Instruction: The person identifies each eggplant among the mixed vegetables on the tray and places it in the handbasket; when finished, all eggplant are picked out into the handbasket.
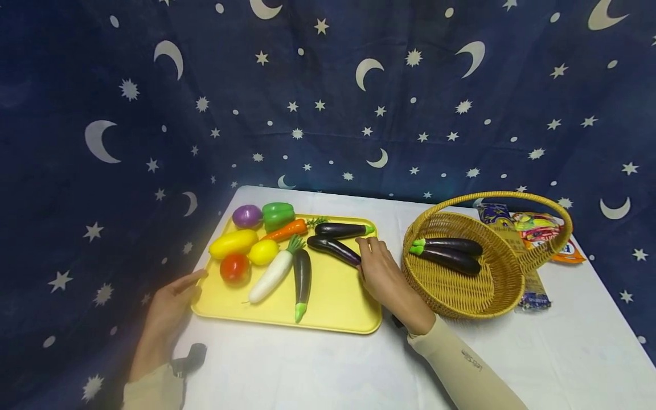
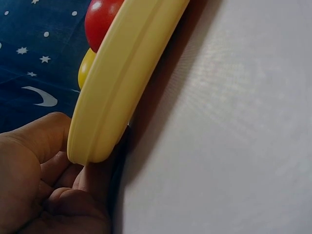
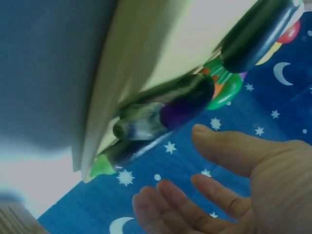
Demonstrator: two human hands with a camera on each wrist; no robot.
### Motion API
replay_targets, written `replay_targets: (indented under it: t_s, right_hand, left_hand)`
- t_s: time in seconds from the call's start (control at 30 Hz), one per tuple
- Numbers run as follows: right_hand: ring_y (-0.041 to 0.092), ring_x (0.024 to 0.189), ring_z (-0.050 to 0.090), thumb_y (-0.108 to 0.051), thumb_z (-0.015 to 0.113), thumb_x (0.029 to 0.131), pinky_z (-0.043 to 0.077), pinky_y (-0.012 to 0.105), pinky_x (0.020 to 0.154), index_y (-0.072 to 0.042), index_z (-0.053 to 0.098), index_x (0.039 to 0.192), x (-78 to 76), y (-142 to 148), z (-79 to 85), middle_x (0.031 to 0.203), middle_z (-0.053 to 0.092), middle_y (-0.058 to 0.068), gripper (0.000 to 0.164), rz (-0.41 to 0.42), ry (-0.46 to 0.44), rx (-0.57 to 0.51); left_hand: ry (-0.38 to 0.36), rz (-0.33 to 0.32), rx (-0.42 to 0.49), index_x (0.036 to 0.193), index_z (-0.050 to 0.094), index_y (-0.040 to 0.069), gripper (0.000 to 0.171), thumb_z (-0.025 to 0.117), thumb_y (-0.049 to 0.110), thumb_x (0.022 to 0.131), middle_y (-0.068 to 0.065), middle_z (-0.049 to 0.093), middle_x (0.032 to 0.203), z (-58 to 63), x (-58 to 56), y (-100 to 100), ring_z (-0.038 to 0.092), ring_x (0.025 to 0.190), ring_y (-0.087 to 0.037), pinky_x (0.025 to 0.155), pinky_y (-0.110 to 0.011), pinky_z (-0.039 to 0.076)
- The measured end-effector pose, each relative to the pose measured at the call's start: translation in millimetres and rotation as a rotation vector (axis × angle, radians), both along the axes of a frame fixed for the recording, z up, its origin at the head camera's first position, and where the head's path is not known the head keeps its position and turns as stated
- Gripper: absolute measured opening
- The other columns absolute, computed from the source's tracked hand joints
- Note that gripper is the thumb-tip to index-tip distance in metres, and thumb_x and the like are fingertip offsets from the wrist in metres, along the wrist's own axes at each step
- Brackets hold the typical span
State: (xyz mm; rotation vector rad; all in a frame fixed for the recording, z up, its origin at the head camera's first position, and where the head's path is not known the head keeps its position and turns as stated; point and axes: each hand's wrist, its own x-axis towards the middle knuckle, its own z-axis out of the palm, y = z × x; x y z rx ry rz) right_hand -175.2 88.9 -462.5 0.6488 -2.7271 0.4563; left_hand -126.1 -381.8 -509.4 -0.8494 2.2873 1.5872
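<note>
My left hand [image 1: 169, 304] grips the left edge of the yellow tray [image 1: 333, 310]; in the left wrist view its thumb lies against the rim [image 2: 114, 83] and the fingers curl beneath. Over the tray's right side, my right hand [image 1: 381, 270] is beside the end of an eggplant [image 1: 334, 249]. The right wrist view shows this hand [image 3: 219, 190] with loosely bent fingers apart from that eggplant [image 3: 187, 105], holding nothing. Another eggplant [image 1: 338, 230] lies behind it, and a third eggplant [image 1: 302, 276] points toward the tray's front edge.
Left on the tray are a white radish [image 1: 271, 277], carrot [image 1: 287, 230], lemon [image 1: 263, 252], tomato [image 1: 235, 270], yellow mango-like fruit [image 1: 233, 244], green pepper [image 1: 278, 215] and purple vegetable [image 1: 247, 216]. A wicker basket [image 1: 492, 302] holds two eggplants [image 1: 451, 259]; packets [image 1: 548, 233] lie behind it.
</note>
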Motion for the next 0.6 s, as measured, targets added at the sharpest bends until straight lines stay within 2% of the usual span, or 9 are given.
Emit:
replay_targets:
  t_s: [0.17, 0.27, 0.4, 0.6]
  right_hand:
    - [0.038, 0.096, 0.059, 0.002, 0.076, 0.091, 0.055, 0.047, 0.084, 0.004, 0.051, 0.137, -7.6, -1, -7.0, 0.11, 0.061, 0.022, 0.052, 0.005, -0.025, 0.027]
    - [0.035, 0.09, 0.056, 0.004, 0.069, 0.095, 0.053, 0.044, 0.079, 0.005, 0.051, 0.134, -11.9, -1, -10.0, 0.102, 0.059, 0.02, 0.043, 0.012, -0.052, 0.032]
    - [0.035, 0.087, 0.056, 0.008, 0.06, 0.098, 0.054, 0.044, 0.076, 0.005, 0.053, 0.128, -14.5, -1, -12.7, 0.098, 0.058, 0.019, 0.031, 0.019, -0.084, 0.014]
    - [0.034, 0.087, 0.056, 0.008, 0.06, 0.099, 0.055, 0.044, 0.075, 0.004, 0.054, 0.123, -14.9, -1, -14.2, 0.097, 0.057, 0.018, 0.024, 0.044, -0.143, -0.02]
  left_hand:
    - [-0.002, -0.017, -0.028, 0.156, 0.055, 0.035, 0.051, 0.058, 0.032, 0.106, 0.0, 0.037, 0.175, 3.9, 1.3, 1, 0.026, 0.166, -0.035, 0.133, -0.064, 0.024]
    - [-0.016, -0.014, -0.024, 0.155, 0.055, 0.037, 0.05, 0.058, 0.034, 0.106, 0.001, 0.036, 0.175, 4.5, 0.9, 0, 0.025, 0.166, -0.036, 0.132, -0.067, 0.023]
    - [-0.016, -0.014, -0.01, 0.154, 0.056, 0.039, 0.049, 0.059, 0.034, 0.105, 0.002, 0.036, 0.175, 2.1, -0.1, -1, 0.026, 0.166, -0.035, 0.132, -0.066, 0.024]
    - [0.014, -0.019, 0.0, 0.155, 0.057, 0.034, 0.049, 0.06, 0.031, 0.106, -0.001, 0.037, 0.175, -0.7, -0.7, -1, 0.028, 0.165, -0.035, 0.133, -0.063, 0.027]
